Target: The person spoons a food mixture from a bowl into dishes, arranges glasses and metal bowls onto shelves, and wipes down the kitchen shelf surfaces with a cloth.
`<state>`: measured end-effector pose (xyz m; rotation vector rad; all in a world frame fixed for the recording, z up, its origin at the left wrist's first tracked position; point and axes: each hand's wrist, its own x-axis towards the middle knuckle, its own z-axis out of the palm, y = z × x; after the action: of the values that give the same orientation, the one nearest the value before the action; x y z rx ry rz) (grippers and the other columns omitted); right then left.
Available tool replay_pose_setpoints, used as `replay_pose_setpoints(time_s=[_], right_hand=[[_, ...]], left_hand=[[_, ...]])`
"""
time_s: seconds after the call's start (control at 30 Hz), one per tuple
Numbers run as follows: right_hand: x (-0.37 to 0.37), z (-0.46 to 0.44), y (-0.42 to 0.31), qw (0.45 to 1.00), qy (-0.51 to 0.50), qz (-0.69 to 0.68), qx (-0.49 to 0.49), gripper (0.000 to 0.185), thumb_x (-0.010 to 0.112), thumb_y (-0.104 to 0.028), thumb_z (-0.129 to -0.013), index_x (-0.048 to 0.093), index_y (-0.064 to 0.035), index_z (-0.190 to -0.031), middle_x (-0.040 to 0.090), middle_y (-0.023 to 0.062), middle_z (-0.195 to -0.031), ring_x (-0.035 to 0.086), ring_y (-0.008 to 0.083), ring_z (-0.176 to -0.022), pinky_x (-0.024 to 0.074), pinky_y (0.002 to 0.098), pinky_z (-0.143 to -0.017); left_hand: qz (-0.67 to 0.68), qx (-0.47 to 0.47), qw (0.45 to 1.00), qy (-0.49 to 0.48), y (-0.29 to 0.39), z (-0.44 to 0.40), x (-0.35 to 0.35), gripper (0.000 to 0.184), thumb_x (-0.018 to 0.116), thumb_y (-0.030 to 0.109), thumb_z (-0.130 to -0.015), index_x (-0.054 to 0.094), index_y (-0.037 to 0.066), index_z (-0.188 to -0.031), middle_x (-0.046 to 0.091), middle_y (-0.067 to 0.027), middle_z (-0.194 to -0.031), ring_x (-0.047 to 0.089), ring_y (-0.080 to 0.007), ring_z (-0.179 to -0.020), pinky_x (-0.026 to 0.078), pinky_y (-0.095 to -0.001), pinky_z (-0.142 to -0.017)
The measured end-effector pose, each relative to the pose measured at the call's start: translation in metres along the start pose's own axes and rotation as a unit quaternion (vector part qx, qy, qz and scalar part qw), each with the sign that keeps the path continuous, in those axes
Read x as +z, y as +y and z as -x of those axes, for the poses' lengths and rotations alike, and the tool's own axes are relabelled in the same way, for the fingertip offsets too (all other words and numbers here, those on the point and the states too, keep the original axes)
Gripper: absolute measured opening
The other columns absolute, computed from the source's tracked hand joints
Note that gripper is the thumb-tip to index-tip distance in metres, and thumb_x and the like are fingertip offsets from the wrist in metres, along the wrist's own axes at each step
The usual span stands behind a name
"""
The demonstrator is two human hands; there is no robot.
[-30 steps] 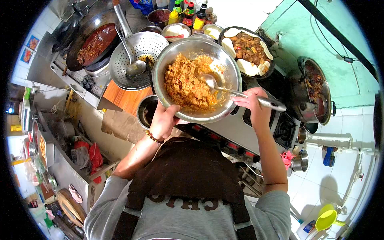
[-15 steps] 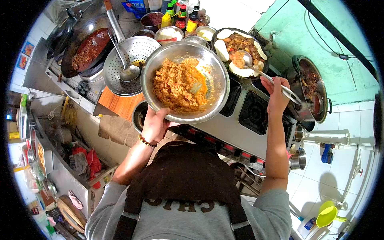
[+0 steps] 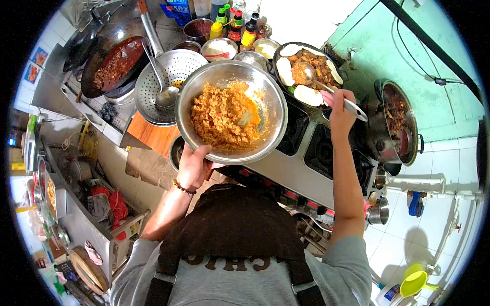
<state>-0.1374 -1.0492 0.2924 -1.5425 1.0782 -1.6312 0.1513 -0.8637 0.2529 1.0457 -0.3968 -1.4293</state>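
My left hand (image 3: 193,167) is closed on the near rim of a steel mixing bowl (image 3: 273,122), tilted toward me. Orange-brown minced filling (image 3: 217,120) lies in the bowl. My right hand (image 3: 341,115) grips the handle of a metal serving spoon (image 3: 326,88). The spoon's head rests over the round dark pan (image 3: 276,57) at the back of the stove, with minced filling in or under it. Browned chunks of food (image 3: 317,64) fill the middle of that pan. Flat white dough pieces (image 3: 308,95) line its edge, some overhanging the near side.
Left of the bowl sit a perforated strainer (image 3: 145,97) with a ladle (image 3: 166,97) and a wok (image 3: 89,84) of red sauce. Seasoning bottles (image 3: 249,30) and small bowls stand behind. Burners (image 3: 321,145) lie below my right hand; a deep pot (image 3: 380,127) stands at right.
The mixing bowl has shifted slightly left and down in view. My right hand has moved left, and the spoon's head now lies higher over the pan's middle.
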Motion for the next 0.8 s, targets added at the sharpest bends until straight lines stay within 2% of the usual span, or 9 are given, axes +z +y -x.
replay_pose_setpoints(time_s=[0.1,0.17,0.23,0.33,0.4,0.5,0.6,0.67,0.8], right_hand=[[0.010,-0.011,0.010,1.000,-0.017,0.014,-0.003,0.015,0.044,-0.009,-0.091,0.046,0.0054,-0.088,0.057,0.0171,-0.080,0.065,0.0266,-0.076,0.0558,0.0314,-0.069],[0.012,-0.017,0.018,0.999,-0.019,0.027,-0.031,0.014,0.044,-0.008,-0.090,0.048,0.0050,-0.086,0.059,0.0170,-0.079,0.066,0.0244,-0.073,0.0554,0.0302,-0.067],[0.011,-0.023,0.022,0.980,-0.051,0.162,-0.106,0.014,0.044,-0.007,-0.089,0.050,0.0042,-0.083,0.062,0.0173,-0.077,0.066,0.0217,-0.069,0.0546,0.0286,-0.064],[0.014,-0.030,0.025,0.985,-0.039,0.148,-0.083,0.015,0.044,-0.006,-0.088,0.051,0.0046,-0.081,0.064,0.0170,-0.075,0.066,0.0203,-0.066,0.0541,0.0276,-0.061],[0.016,-0.036,0.023,0.983,-0.041,0.158,-0.088,0.015,0.044,-0.006,-0.088,0.051,0.0048,-0.081,0.064,0.0168,-0.075,0.066,0.0209,-0.067,0.0543,0.0280,-0.061],[0.016,-0.042,0.020,0.990,-0.013,0.120,-0.078,0.014,0.045,-0.007,-0.088,0.051,0.0045,-0.081,0.063,0.0153,-0.074,0.067,0.0213,-0.069,0.0547,0.0278,-0.062],[0.009,-0.052,0.027,0.986,-0.040,0.134,-0.094,0.015,0.045,-0.008,-0.089,0.050,0.0041,-0.081,0.062,0.0134,-0.072,0.067,0.0216,-0.072,0.0552,0.0280,-0.064],[0.004,-0.060,0.035,0.993,0.010,0.086,-0.080,0.015,0.045,-0.008,-0.089,0.049,0.0049,-0.082,0.060,0.0133,-0.074,0.066,0.0222,-0.073,0.0554,0.0282,-0.064],[0.002,-0.070,0.025,0.994,0.029,0.054,-0.085,0.015,0.045,-0.008,-0.089,0.048,0.0060,-0.084,0.060,0.0141,-0.078,0.066,0.0240,-0.075,0.0553,0.0294,-0.065]], left_hand=[[-0.002,0.000,1.000,0.003,0.002,0.002,0.001,0.039,0.039,0.000,-0.083,0.030,-0.002,-0.122,0.051,-0.0201,-0.108,0.062,-0.0299,-0.085,0.058,-0.0404,-0.066],[0.000,0.004,1.000,0.007,0.002,0.002,0.003,0.040,0.039,0.000,-0.083,0.029,-0.002,-0.122,0.051,-0.0201,-0.109,0.062,-0.0301,-0.085,0.058,-0.0406,-0.065],[0.003,0.009,1.000,0.012,-0.001,0.001,0.002,0.041,0.039,0.000,-0.083,0.028,-0.001,-0.123,0.051,-0.0202,-0.110,0.062,-0.0303,-0.085,0.058,-0.0407,-0.065],[0.002,0.008,1.000,0.005,-0.006,-0.002,-0.005,0.043,0.039,0.000,-0.083,0.027,-0.001,-0.125,0.050,-0.0204,-0.112,0.062,-0.0309,-0.085,0.058,-0.0408,-0.064],[0.006,-0.006,1.000,0.018,-0.006,-0.002,-0.004,0.045,0.039,-0.002,-0.083,0.026,0.002,-0.126,0.050,-0.0165,-0.111,0.062,-0.0263,-0.085,0.058,-0.0372,-0.062],[0.007,-0.006,1.000,0.019,-0.005,0.000,-0.001,0.046,0.040,-0.001,-0.083,0.026,0.002,-0.126,0.049,-0.0164,-0.112,0.061,-0.0263,-0.086,0.058,-0.0370,-0.061],[0.020,-0.002,1.000,0.013,-0.005,-0.002,-0.004,0.046,0.040,-0.001,-0.083,0.025,0.002,-0.126,0.049,-0.0167,-0.112,0.061,-0.0264,-0.086,0.058,-0.0369,-0.062],[0.014,-0.005,1.000,0.009,-0.004,-0.002,-0.005,0.046,0.039,-0.002,-0.083,0.025,0.002,-0.126,0.048,-0.0173,-0.113,0.061,-0.0272,-0.087,0.058,-0.0375,-0.063],[0.013,-0.014,1.000,0.012,0.000,-0.002,-0.003,0.046,0.038,-0.003,-0.083,0.025,0.003,-0.127,0.047,-0.0192,-0.115,0.060,-0.0295,-0.090,0.058,-0.0395,-0.066]])
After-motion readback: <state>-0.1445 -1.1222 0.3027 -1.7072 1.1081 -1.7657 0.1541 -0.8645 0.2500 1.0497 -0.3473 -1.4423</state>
